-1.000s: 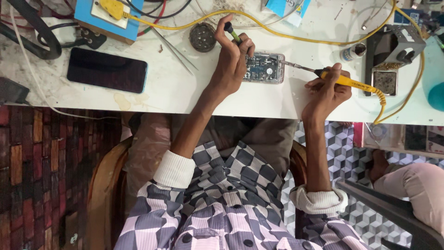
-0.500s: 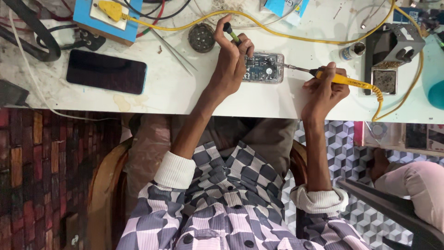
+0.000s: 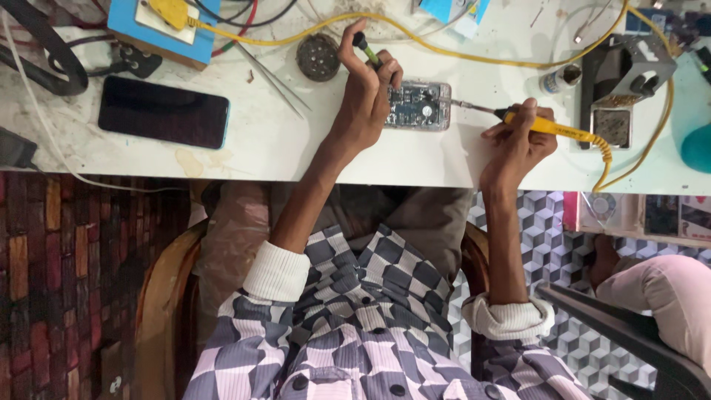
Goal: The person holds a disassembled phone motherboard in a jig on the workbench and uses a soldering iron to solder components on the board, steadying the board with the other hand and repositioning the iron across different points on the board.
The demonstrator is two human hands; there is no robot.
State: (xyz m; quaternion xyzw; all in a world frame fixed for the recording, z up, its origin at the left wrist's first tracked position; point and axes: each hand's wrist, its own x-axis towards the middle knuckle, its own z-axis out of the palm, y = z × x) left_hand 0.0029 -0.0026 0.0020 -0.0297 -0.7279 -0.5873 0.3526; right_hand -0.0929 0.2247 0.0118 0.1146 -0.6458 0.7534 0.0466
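A: So, where's the thing on the white worktop (image 3: 259,144)?

B: The opened phone with its bare circuit board (image 3: 417,105) lies flat near the bench's front edge. My left hand (image 3: 366,92) rests on the board's left end, fingers curled shut round a slim tool with a green and black handle (image 3: 366,48)

A: And the other hand?

B: My right hand (image 3: 518,141) is just right of the board, closed in a pen grip on the yellow-handled soldering iron (image 3: 548,127); its metal tip reaches the board's right edge

A: What else lies about?

B: Well left of the board, a dark smartphone with a blank screen (image 3: 163,112). Right of it, the grey iron stand (image 3: 626,70). Above and left, a round dark tin (image 3: 318,57)
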